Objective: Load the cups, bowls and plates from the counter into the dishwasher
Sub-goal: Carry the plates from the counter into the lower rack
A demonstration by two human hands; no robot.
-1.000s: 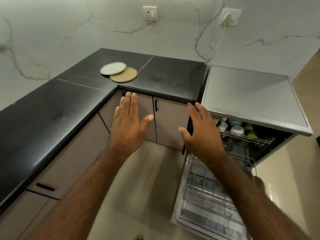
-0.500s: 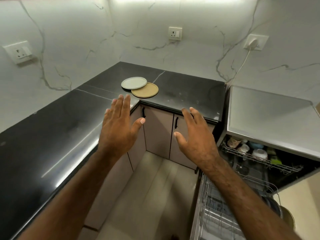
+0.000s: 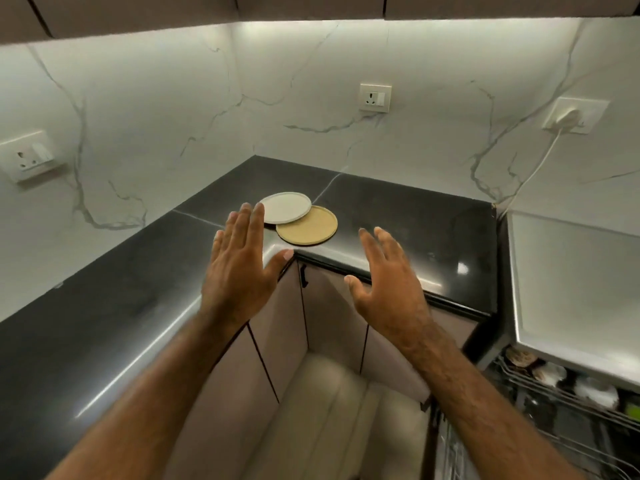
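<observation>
Two plates lie in the inner corner of the black counter [image 3: 408, 216]: a white plate [image 3: 286, 207] overlaps the rim of a tan plate [image 3: 308, 226]. My left hand [image 3: 239, 268] is spread flat in the air, its fingertips just short of the white plate's left edge. My right hand [image 3: 388, 289] hovers with fingers straight, to the right of the tan plate and in front of the counter edge. Both hands hold nothing. The open dishwasher [image 3: 568, 393] is at the lower right; its upper rack holds several cups and bowls.
The dishwasher's grey top [image 3: 571, 271] adjoins the counter on the right. Beige cabinet doors [image 3: 332, 313] with black handles stand under the counter. A white cable [image 3: 533, 171] hangs from a wall socket. Beige floor lies between the cabinets.
The view has closed in on the counter corner and tilted up. Both hands have reached forward toward the two plates; the dishwasher has slid to the frame's lower right.
</observation>
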